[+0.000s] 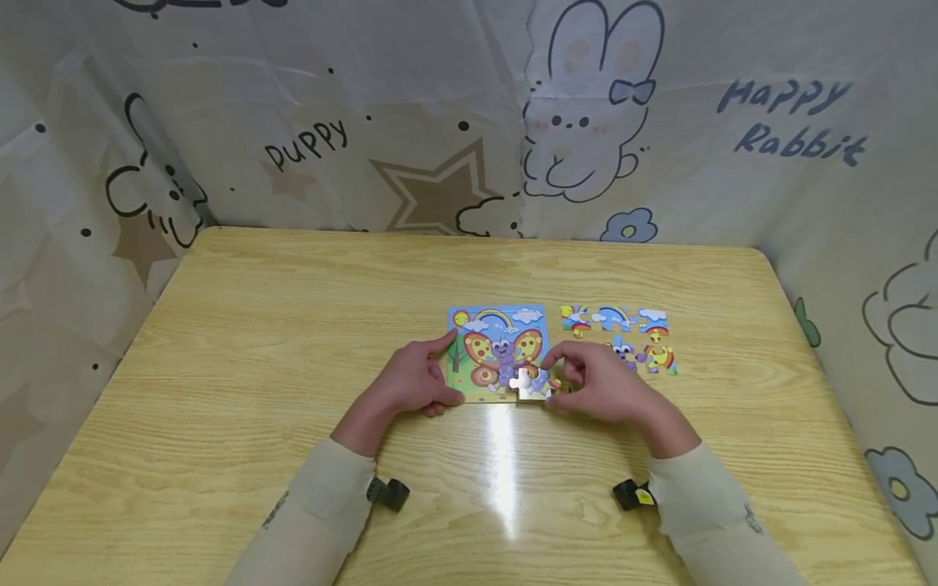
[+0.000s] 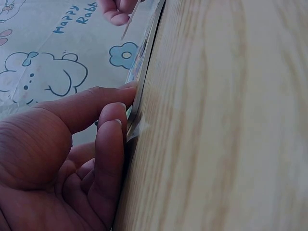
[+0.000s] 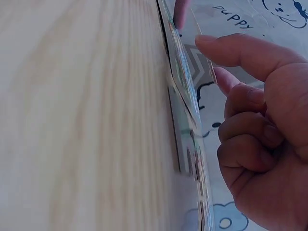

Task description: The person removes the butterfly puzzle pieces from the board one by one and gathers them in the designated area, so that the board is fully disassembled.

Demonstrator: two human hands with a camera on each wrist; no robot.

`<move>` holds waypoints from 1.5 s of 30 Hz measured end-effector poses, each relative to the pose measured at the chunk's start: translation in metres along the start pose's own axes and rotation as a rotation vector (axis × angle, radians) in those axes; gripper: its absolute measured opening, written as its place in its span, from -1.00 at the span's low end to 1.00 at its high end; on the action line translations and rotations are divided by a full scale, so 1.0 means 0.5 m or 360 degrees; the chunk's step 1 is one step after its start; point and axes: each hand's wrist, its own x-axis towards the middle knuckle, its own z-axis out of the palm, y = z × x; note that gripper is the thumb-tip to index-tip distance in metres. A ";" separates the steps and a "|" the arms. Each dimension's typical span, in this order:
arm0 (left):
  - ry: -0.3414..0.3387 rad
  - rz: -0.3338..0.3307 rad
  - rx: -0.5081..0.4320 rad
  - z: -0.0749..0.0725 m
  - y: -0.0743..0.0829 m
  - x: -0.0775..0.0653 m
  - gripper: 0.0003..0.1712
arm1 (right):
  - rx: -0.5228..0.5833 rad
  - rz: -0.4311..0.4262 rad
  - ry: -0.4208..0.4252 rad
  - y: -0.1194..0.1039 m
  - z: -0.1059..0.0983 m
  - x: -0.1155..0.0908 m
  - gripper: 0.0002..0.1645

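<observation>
A butterfly jigsaw puzzle in a flat frame lies on the table. My left hand holds its left side, the index finger on the upper left edge and the thumb at the lower left corner. In the left wrist view the fingers of the left hand rest against the board's edge. My right hand pinches a jigsaw piece between thumb and index finger over the board's lower right corner. In the right wrist view this piece appears edge-on, raised off the board, and the other fingers are curled.
To the right of the board, several loose jigsaw pieces lie in rough rows, some partly hidden by the right hand. The wooden table reaches back to a printed cloth. Small dark cameras sit at both wrists.
</observation>
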 end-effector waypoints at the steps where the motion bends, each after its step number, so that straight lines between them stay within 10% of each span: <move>1: 0.0000 0.0000 -0.0001 0.000 0.000 0.000 0.18 | -0.0002 0.0007 0.0008 0.003 -0.002 -0.004 -0.56; 45: -0.0009 0.0018 -0.0022 0.000 -0.002 0.000 0.16 | 0.0065 0.0078 0.0129 0.123 -0.107 -0.161 -0.56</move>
